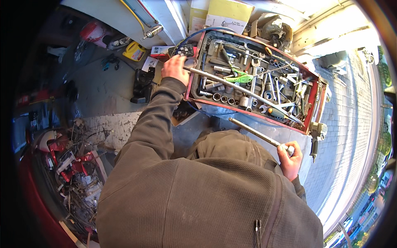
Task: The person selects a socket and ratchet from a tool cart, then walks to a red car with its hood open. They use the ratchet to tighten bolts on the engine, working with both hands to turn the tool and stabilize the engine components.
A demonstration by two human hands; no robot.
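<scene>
My left hand [175,71] is at the upper left edge of the red tool drawer [188,89], fingers curled over the end of a long silver bar [244,91]; the thumb is hidden. That bar slants across the drawer to its lower right, over sockets, spanners [254,84] and green-handled pliers [242,77]. My right hand [289,159] is closed around the thick end of a second metal bar [256,132], which points up and left below the drawer, its thinner end toward the middle of my view.
A pneumatic gun [316,138] sits at the drawer's right corner. A yellow jug [133,51], black object [141,86] and blue hose [194,107] are on the left and below the drawer. A red vehicle with exposed parts [72,165] stands lower left; a paved driveway [331,165] runs along the right.
</scene>
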